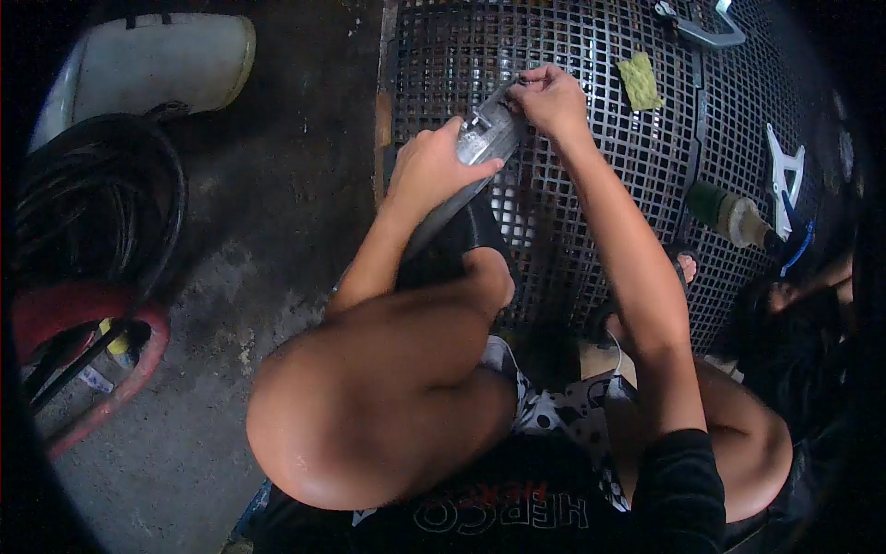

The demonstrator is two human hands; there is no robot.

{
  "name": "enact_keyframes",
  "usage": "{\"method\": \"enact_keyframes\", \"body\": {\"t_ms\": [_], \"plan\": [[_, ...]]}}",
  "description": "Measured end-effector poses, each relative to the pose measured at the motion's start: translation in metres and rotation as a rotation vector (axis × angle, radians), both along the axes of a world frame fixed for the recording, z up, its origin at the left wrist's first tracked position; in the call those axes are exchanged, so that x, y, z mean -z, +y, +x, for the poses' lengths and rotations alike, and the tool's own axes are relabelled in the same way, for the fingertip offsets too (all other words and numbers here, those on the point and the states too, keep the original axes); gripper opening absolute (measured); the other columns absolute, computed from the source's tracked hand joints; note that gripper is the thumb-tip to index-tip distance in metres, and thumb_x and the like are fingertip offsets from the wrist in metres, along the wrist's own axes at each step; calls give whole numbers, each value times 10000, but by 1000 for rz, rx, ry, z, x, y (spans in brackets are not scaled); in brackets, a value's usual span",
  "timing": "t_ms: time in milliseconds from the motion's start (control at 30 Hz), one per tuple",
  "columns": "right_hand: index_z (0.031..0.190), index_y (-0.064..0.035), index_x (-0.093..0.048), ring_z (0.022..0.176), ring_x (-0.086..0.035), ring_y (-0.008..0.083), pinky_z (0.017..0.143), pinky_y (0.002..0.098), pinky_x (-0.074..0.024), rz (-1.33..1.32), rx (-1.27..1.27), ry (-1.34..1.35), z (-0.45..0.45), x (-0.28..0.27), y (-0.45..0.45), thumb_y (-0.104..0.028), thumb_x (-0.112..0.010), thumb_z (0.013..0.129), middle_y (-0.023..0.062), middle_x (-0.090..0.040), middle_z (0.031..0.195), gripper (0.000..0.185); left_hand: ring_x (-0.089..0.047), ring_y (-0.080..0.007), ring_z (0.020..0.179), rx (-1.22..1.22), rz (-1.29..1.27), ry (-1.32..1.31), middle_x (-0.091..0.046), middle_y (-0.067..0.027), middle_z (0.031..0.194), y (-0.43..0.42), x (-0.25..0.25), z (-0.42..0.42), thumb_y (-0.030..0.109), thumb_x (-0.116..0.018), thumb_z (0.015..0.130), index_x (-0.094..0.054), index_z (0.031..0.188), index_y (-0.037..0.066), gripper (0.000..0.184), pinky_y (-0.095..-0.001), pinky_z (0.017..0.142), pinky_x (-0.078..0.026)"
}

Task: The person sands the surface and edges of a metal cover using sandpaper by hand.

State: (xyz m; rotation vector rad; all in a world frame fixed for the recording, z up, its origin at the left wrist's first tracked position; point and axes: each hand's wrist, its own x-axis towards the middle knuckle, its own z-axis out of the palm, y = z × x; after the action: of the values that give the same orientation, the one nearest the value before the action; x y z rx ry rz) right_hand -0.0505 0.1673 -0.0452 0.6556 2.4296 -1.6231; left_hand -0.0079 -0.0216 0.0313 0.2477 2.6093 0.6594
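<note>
Fingers (pixel 484 170) of the bare left hand (pixel 425 174) wrap a long, tapering, grey metal-looking part (pixel 480 140), the thumb lying across its upper face and some fingertips hidden behind it. The part slants over the edge of a dark, square-holed grating (pixel 591 242); its lower end runs behind the left forearm and cannot be followed. The right hand (pixel 554 103) touches the upper tip, its fingertips bent in close together; whether they pinch the rim or some small piece is too dark to tell.

On the grating, well apart from the part, lies a crumpled yellow cloth-like piece (pixel 640 81). Beyond it, a silver-grey angled bracket (pixel 709 37) is cut off by the top edge. Farther right are a bottle-shaped green and cream container (pixel 735 216), its dark end merging with shadow, and a white openwork frame (pixel 784 168).

Another person's limb (pixel 812 282) shows dimly at the right, too murky to make out fully. At the left, a coil of black hose (pixel 101 198) sits beside a whitish drum (pixel 171 63), cropped by the lens edge, and above a curved red object (pixel 138 355), also partly lost in the dark border.
</note>
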Motion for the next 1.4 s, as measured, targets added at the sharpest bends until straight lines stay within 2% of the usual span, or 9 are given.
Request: {"method": "enact_keyframes", "body": {"t_ms": [167,233,367,567,833,1033,1100,1200,1400], "plan": [[1023,-35,-722,808,-750,228,784,353,-587,-37,-48,34,17,-8,-3,-251,-846,718,96,-766,846,394,-715,-444,904,6,-33,34,-734,-263,907,1,1,3,576,-830,709,-700,1085,36,671,-518,838,-557],[1095,-25,-694,719,-694,122,687,286,-556,88,-34,61,9,-6,-2,-209,-843,769,41,-727,816,403,-719,-436,901,24,0,12,-738,-253,912,1,0,0,571,-827,715,-701,1094,42,662,-514,837,-559],[1151,-23,-691,749,-671,96,731,265,-558,-9,-174,282,21,-7,-2,-135,-795,835,32,-728,849,351,-719,-439,893,13,14,5,-742,-245,915,-4,2,1,559,-831,715,-705,1092,51,645,-516,832,-558],[1190,-142,-762,777,-654,74,745,248,-552,-83,-230,196,20,-16,-2,-111,-775,850,29,-730,872,341,-715,-440,915,-4,16,5,-742,-245,923,-5,0,0,543,-835,713,-712,1069,62,611,-512,849,-553],[1106,-185,-796,822,-699,264,815,352,-564,7,-462,569,27,-13,4,-138,-731,850,115,-712,975,269,-714,-442,910,-4,69,2,-739,-252,922,-10,7,0,547,-835,712,-707,1073,51,627,-512,836,-555],[1132,-95,-754,911,-695,296,840,374,-560,34,-534,515,30,-28,16,-100,-733,873,126,-710,1002,260,-719,-437,901,-8,42,-10,-738,-254,931,-9,4,0,561,-847,710,-697,1078,27,665,-503,825,-558],[1172,-98,-738,855,-681,229,787,338,-549,24,-530,563,31,-22,21,-66,-742,882,102,-707,988,292,-724,-432,898,-22,27,-26,-740,-250,943,-10,3,0,559,-861,710,-695,1079,13,679,-492,826,-559],[1116,-83,-739,893,-681,330,818,387,-555,178,-621,725,33,-20,23,-47,-733,866,127,-699,976,252,-724,-434,905,-6,74,-12,-739,-254,946,-8,2,-2,570,-855,713,-694,1088,18,686,-496,827,-559],[1032,-42,-721,953,-671,344,873,402,-543,226,-520,738,19,-10,16,7,-717,848,133,-699,989,191,-720,-444,913,11,41,-14,-738,-259,951,-8,1,-1,591,-843,715,-688,1079,10,703,-502,830,-557]]}}
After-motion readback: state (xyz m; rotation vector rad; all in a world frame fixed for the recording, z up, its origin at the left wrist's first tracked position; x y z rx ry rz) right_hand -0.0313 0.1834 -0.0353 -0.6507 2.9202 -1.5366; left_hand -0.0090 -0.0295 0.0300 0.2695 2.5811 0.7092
